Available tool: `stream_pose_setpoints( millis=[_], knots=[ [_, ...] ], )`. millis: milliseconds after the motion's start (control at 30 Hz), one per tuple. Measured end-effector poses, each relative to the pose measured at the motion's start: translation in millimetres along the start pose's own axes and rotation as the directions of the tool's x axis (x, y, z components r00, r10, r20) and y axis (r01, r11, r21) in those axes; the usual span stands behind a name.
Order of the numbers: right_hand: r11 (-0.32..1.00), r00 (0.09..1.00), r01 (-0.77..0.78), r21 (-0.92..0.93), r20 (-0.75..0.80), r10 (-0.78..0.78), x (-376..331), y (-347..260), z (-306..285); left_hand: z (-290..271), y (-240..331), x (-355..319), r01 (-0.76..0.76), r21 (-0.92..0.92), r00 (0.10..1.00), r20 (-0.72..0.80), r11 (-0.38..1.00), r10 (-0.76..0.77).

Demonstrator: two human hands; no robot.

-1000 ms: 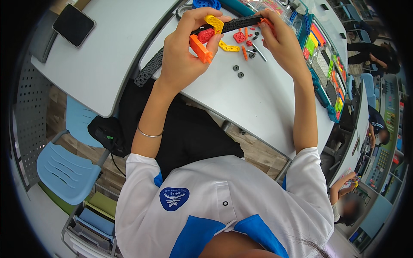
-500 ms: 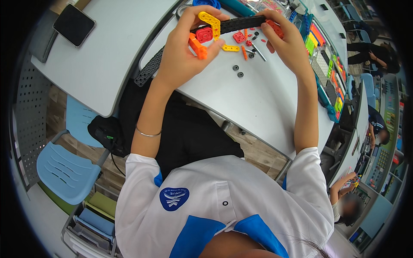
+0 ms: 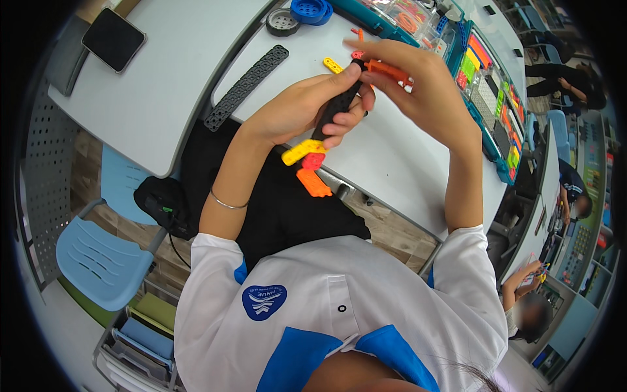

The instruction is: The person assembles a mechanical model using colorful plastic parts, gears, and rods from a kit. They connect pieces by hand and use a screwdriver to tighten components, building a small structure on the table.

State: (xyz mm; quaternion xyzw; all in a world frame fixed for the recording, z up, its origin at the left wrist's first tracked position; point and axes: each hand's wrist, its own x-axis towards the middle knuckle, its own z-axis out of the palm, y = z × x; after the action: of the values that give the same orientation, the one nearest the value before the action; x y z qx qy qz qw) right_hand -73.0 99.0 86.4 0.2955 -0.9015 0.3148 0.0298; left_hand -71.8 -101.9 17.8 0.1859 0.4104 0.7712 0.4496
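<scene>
Head view: left hand curled tight around a black beam, thumb along its top, beam running down-left through the fist. Hanging off the beam's lower end, below the fingers: a yellow piece, a red round piece and an orange piece, all joined, held over the table edge above the person's lap. Right hand raised just beside the left, fingers half bent, pinching an orange strip between thumb and fingertips; the strip's left end meets the top of the black beam. Both hands are above the grey table. On the table: a long black perforated strip well left of the hands, a loose yellow part just behind the left thumb, a black wheel and blue rings at the far edge. A teal parts tray with coloured pieces runs along the right side. A phone lies on the next table to the left. A blue chair lower left.
</scene>
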Motion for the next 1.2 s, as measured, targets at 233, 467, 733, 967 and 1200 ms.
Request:
stream_pose_setpoints(
  millis=[233,467,733,967,1200],
  knots=[
    [0.979,0.997,-0.070,-0.191,-0.001,0.072,-0.4,-1.4,-5.0,-17.6,-7.6,8.5,-0.029,-0.261,0.989,0.135,0.965,0.066],
    [0.932,1.000,0.031,-0.360,0.009,-0.029,-7.1,2.8,7.0,-10.1,-5.7,6.6,-0.115,-0.203,0.993,-0.021,0.972,0.113],
    [0.851,1.000,0.014,-0.525,-0.013,-0.025,-10.0,-14.5,12.2,-5.4,0.8,-0.2,-0.085,-0.006,0.995,-0.051,0.996,0.085],
    [0.852,0.996,0.018,-0.524,-0.066,-0.061,-8.4,-20.0,12.7,5.3,-4.4,2.5,-0.155,-0.094,0.970,-0.202,0.983,0.134],
    [0.839,0.999,0.009,-0.544,-0.037,-0.034,-9.0,-21.3,20.6,-3.4,-5.5,-2.9,-0.118,-0.087,0.980,-0.171,0.989,0.101]
  ],
)
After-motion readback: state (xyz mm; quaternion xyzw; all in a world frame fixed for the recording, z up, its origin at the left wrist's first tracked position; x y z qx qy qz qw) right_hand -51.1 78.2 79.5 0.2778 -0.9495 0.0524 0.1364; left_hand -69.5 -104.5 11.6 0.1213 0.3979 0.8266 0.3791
